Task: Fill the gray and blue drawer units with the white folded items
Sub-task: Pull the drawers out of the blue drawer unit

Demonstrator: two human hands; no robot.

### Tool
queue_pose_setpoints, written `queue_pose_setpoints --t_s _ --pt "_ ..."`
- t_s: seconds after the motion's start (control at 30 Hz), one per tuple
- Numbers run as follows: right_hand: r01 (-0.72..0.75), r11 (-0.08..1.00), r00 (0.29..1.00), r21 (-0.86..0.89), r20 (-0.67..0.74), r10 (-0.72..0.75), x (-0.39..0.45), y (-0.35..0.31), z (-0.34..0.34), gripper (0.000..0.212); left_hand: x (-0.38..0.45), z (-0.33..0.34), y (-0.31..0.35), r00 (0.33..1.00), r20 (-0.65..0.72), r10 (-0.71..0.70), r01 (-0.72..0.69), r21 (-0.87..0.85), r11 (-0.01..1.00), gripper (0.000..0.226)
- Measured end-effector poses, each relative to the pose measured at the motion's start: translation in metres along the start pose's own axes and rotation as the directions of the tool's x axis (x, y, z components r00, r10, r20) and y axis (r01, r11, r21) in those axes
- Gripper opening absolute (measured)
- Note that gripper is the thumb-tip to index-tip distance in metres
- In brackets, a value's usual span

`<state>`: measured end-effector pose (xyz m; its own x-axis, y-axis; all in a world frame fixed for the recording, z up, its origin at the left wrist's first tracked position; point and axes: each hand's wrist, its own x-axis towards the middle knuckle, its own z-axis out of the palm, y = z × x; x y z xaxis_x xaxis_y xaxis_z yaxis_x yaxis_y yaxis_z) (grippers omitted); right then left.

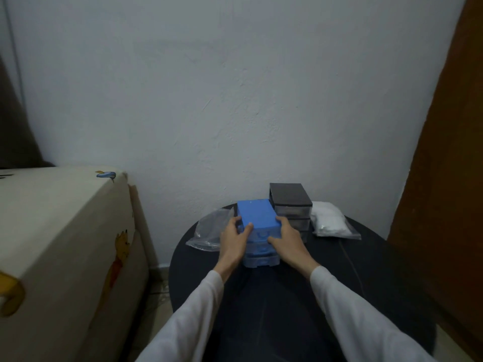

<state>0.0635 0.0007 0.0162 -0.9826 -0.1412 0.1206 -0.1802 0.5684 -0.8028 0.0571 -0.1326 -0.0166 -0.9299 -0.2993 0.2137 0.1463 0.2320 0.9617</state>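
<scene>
From the head camera, a round dark tabletop [379, 270] fills the lower middle of the frame, set against a pale wall. Just below centre stands the blue drawer unit [257, 218], upright, its long axis running away from the viewer toward the wall and its drawer fronts facing the viewer. The left hand [233, 237] grips its left side, fingers curled round the edge and thumb on the top. The right hand [286, 237] grips its right side the same way.

Just beside it, to the upper right, stands the gray drawer unit [291, 205], upright, pointing the same way. Right of that, a clear bag of white folded items [330, 222] lies on the tabletop. Left of the blue unit lies a flat clear bag [209, 231].

A cream cabinet with cartoon stickers [65, 244] fills the lower left.
</scene>
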Motion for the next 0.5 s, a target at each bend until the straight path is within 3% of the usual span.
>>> queue_pose_setpoints --t_s 0.27,0.33,0.4,0.5 --pt "-0.033 0.988 0.994 0.148 -0.095 0.047 -0.034 0.023 -0.023 0.049 -0.03 0.003 0.015 0.995 0.086 0.057 -0.069 0.144 0.987 0.059" --pt "-0.025 0.987 0.993 0.157 -0.111 0.043 -0.037 0.028 -0.025 0.046 -0.025 0.002 0.016 0.978 0.132 0.16 -0.192 0.277 0.941 0.052" --pt "-0.019 0.984 0.995 0.179 -0.095 0.037 -0.039 0.031 -0.026 0.044 -0.018 0.002 0.016 0.924 0.269 0.27 -0.362 0.393 0.845 0.045" --pt "-0.033 0.972 0.997 0.231 -0.058 0.048 -0.039 0.033 -0.026 0.047 -0.016 0.003 0.012 0.853 0.409 0.324 -0.484 0.388 0.784 0.037"
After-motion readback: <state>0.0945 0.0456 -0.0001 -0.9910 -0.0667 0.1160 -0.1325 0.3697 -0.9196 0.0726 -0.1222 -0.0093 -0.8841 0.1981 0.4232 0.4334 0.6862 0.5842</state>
